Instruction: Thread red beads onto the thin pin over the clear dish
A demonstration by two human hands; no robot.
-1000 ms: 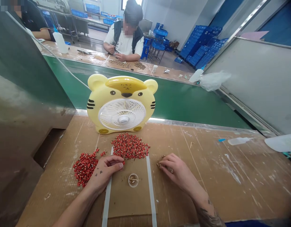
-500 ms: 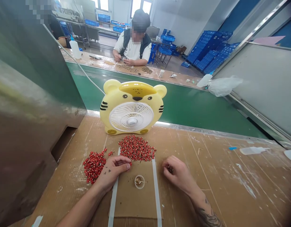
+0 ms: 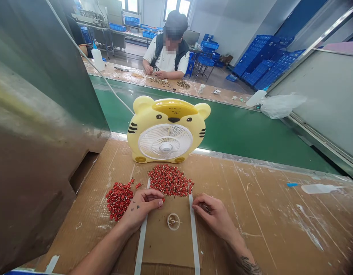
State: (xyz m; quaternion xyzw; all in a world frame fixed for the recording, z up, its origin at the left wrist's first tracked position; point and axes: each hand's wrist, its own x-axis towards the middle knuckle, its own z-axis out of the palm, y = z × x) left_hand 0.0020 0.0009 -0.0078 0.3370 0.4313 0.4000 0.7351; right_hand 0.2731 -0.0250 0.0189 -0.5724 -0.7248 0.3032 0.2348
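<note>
cardboard-topped workbench (image 3: 256,229): my left hand (image 3: 142,210) curled closed at the edge of a heap of red insulated terminals (image 3: 170,180); my right hand (image 3: 213,215) pinching small brass pieces (image 3: 205,208), near a clear plastic ring (image 3: 173,221) on a brown card sheet (image 3: 165,248).

- A left hand (image 3: 142,206) lay curled, fingertips just beside a heap of small red, brass-tipped pieces (image 3: 170,180).
- A second red heap (image 3: 118,200) lay left of it.
- A right hand (image 3: 213,214) pinched tiny brass pieces (image 3: 205,208).
</note>
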